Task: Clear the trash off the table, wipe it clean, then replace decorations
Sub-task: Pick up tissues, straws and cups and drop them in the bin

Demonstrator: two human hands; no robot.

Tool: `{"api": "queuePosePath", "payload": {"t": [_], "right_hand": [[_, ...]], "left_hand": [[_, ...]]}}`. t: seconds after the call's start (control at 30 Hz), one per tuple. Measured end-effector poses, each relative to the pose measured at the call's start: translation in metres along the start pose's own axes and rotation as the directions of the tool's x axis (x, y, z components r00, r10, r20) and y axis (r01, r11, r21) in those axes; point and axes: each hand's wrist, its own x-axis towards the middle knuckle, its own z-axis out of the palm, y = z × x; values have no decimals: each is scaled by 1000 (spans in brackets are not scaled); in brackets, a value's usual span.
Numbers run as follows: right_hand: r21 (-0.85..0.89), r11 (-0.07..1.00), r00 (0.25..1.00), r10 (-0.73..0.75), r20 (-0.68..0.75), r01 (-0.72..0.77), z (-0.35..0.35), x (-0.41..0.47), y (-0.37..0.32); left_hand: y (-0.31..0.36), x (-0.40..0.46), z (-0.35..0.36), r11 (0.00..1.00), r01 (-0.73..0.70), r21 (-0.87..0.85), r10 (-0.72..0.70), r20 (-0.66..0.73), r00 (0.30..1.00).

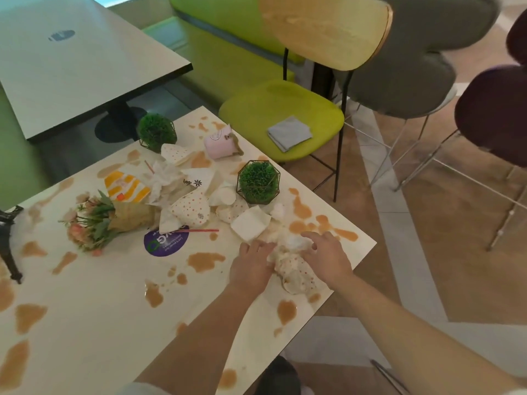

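A cream table (94,315) is spattered with brown spills and strewn with crumpled paper trash. My left hand (251,265) and my right hand (325,256) press from both sides on a crumpled dotted wrapper (295,273) near the table's right edge, fingers curled onto it. More wrappers and napkins (188,195) pile up in the middle, with a red straw (201,230) and a striped paper box (125,186). Decorations stand among them: two green plants in wire frames (258,182) (156,132), a tipped flower bouquet (99,223) and a tipped pink mug (221,143).
A folded grey cloth (289,133) lies on the lime chair seat (256,109) beyond the table. A purple round sticker (165,242) is on the tabletop. A black stand (8,243) is at the left edge. Another table (71,67) and stools (490,109) surround.
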Motion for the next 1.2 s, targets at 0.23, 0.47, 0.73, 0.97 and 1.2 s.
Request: {"api": "queuePosePath", "payload": {"t": [0.23, 0.47, 0.73, 0.97, 1.2], "right_hand": [[94, 995, 998, 28, -59, -23, 6, 12, 1], [477, 879, 974, 93, -208, 17, -19, 10, -14], [744, 656, 971, 234, -44, -124, -33, -4, -16], [478, 859, 974, 224, -25, -185, -16, -31, -4], [27, 979, 979, 200, 39, -201, 5, -58, -11]], "left_hand": [[-9, 13, 2, 995, 50, -86, -48, 23, 999], [-1, 13, -1, 968, -6, -249, -50, -218, 975], [13, 7, -23, 873, 68, -483, -138, -111, 984], [15, -13, -17, 844, -17, -536, -12, -50, 999], [17, -37, -16, 887, 145, -438, -141, 42, 989]]}}
